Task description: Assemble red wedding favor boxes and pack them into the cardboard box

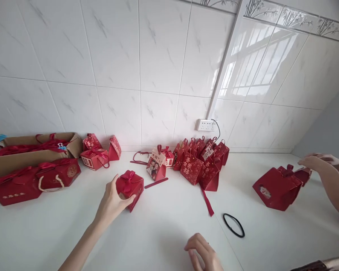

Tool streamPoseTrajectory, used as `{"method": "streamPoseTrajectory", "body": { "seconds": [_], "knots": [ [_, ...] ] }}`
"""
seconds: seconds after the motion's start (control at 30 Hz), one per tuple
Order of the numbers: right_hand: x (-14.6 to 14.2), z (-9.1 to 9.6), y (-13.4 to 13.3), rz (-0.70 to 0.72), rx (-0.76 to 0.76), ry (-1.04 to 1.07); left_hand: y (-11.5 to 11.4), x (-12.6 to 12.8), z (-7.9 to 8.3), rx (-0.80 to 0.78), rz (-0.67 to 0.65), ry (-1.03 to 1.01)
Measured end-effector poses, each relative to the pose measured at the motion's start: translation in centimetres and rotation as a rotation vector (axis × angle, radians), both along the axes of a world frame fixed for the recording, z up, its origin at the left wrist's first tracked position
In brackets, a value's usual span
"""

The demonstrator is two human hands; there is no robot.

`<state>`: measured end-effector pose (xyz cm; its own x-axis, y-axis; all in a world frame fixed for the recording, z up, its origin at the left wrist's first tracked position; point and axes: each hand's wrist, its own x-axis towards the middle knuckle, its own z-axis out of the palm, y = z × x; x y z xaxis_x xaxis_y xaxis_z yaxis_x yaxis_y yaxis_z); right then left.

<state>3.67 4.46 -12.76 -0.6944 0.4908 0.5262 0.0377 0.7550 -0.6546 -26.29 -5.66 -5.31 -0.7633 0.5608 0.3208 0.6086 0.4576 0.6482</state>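
Observation:
My left hand (113, 199) is closed around a small red gift box (134, 185) with a ribbon bow on top, thumb on the near side and fingers behind it. The box is tilted a little over the white table. At the bottom edge, my right hand (205, 254) hovers with loosely bent, parted fingers and nothing visible in them; part of it is cut off. Nearest to the left hand's box are a house-shaped box with a cartoon couple (156, 165) and a loose red ribbon strip (156, 183). A black elastic band (233, 225) lies to the right.
Several red house-shaped boxes (192, 168) stand clustered at the wall. Another person's hands (324, 163) touch larger red boxes (274, 190) at right. At left are a cardboard carton (75, 145) of red ribbons, red boxes (59, 173) and smaller boxes (94, 158). A power strip (206, 125) is on the wall.

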Motion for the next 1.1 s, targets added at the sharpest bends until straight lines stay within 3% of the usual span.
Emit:
{"method": "streamPoseTrajectory", "body": {
  "seconds": [0.17, 0.27, 0.37, 0.5, 0.6, 0.7, 0.77, 0.83, 0.97, 1.03, 1.1],
  "knots": [
    [-2.2, 2.0, 1.3, 0.113, -0.219, -0.027, 3.4, 5.8, 2.0, 0.283, -0.257, 0.321],
    [-3.8, 4.2, 2.8, 0.115, -0.416, 0.137, 6.6, 9.4, 3.4, 0.413, -0.373, 0.449],
    [-4.5, 6.5, 4.2, 0.111, -0.573, 0.339, 9.6, 12.3, 4.2, 0.52, -0.372, 0.533],
    [-4.2, 8.4, 6.3, 0.063, -0.712, 0.533, 12.0, 15.5, 3.7, 0.55, -0.334, 0.608],
    [-2.9, 8.8, 8.3, -0.03, -0.79, 0.614, 12.1, 16.6, 2.7, 0.575, -0.503, 0.615],
    [-0.7, 8.9, 10.3, -0.07, -0.819, 0.64, 11.7, 16.1, 2.1, 0.658, -0.731, 0.527],
    [0.8, 9.0, 11.1, -0.067, -0.808, 0.591, 11.7, 15.2, 2.3, 0.763, -0.757, 0.414],
    [2.1, 9.1, 11.5, -0.052, -0.783, 0.528, 11.9, 14.1, 3.1, 0.816, -0.698, 0.251],
    [3.6, 9.1, 11.1, -0.01, -0.737, 0.428, 12.3, 12.9, 5.4, 0.663, -0.623, -0.112],
    [4.1, 9.0, 10.7, 0.003, -0.738, 0.362, 12.3, 12.8, 6.4, 0.532, -0.717, -0.251],
    [4.4, 8.9, 10.4, 0.015, -0.745, 0.307, 12.1, 13.0, 6.9, 0.369, -0.891, -0.379]
  ]
}}
